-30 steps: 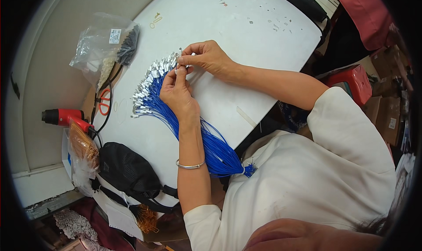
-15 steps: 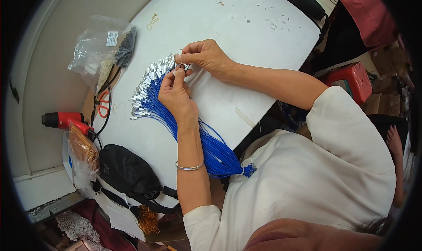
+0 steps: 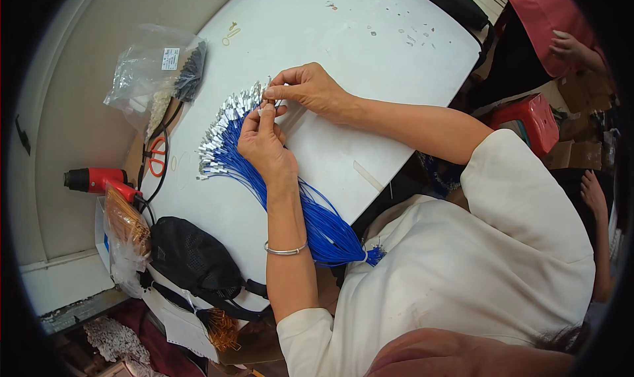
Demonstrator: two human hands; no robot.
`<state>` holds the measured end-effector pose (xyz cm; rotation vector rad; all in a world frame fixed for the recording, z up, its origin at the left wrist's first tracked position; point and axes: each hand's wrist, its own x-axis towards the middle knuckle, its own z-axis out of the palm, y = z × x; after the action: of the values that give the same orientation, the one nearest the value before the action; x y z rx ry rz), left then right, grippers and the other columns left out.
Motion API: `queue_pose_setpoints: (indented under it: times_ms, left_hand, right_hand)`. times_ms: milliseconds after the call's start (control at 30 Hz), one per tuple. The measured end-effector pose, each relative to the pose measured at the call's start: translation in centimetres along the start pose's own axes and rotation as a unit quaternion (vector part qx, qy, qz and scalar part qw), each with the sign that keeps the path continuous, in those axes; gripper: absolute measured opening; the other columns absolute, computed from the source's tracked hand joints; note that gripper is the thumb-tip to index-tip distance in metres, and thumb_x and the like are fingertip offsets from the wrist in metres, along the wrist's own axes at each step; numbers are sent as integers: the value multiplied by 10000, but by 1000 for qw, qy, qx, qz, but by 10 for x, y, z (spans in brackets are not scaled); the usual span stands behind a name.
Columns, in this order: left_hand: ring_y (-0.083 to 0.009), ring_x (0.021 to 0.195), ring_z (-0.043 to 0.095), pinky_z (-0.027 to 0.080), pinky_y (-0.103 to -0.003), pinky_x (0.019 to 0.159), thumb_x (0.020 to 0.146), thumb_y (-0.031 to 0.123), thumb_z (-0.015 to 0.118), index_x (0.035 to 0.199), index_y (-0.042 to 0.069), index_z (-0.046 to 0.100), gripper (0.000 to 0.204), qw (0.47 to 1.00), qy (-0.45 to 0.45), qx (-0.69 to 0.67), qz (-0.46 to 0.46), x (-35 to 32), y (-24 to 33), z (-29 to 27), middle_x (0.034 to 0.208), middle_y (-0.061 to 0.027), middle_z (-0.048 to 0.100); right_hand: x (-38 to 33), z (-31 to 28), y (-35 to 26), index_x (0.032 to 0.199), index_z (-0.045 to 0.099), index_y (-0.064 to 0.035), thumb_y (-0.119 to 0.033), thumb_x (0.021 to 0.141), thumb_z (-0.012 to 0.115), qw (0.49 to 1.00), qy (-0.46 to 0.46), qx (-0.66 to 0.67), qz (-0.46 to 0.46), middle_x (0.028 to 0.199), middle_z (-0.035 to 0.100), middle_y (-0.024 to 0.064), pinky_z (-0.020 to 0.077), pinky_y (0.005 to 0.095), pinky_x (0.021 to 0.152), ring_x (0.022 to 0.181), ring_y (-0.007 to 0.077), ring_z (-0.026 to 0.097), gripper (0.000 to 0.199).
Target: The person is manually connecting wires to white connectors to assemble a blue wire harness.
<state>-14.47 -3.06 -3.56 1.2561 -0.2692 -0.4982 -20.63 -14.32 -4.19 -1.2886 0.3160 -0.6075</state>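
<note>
1. Left hand [image 3: 267, 149]: thumb and finger pinching a wire end [image 3: 269, 81]; exact contact hidden.
2. Right hand [image 3: 316, 94]: thumb and forefinger pinched at the wire end too, just beside left hand; detail too small to tell.
3. Wires [image 3: 323, 235]: blue bundle on white surface [image 3: 297, 20], running under left forearm; tied by white band [image 3: 365, 254] near the shirt [image 3: 449, 258].
4. White tips [image 3: 218, 133] fanned out left of the hands.
5. Farther left: orange scissors [image 3: 156, 158], clear bag [image 3: 135, 67], red heat gun [image 3: 105, 179].
6. Black bag [image 3: 191, 255] lower left.
7. Red stool [image 3: 541, 126] at right, off the surface.
</note>
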Motion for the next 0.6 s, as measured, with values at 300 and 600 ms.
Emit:
queue_pose_setpoints:
  times_ms: [300,600]
  left_hand:
    - [-10,475,419,256,-140,409,882,90,668,961,-14,675,131,1000,-7,11,4,0,0,1,725,-97,681]
    - [-12,475,414,259,-142,419,883,96,669,962,-9,680,131,1000,-12,13,0,1,0,2,724,-89,682]
  right_hand:
    - [-2,1,-3,879,703,-7,-133,879,677,1000,-8,27,13,790,691,80,503,185,662,711,98,614,129]
    - [-1,1,-1,895,692,-23,-134,894,655,999,-6,35,15,797,681,72,504,195,669,708,94,604,118]
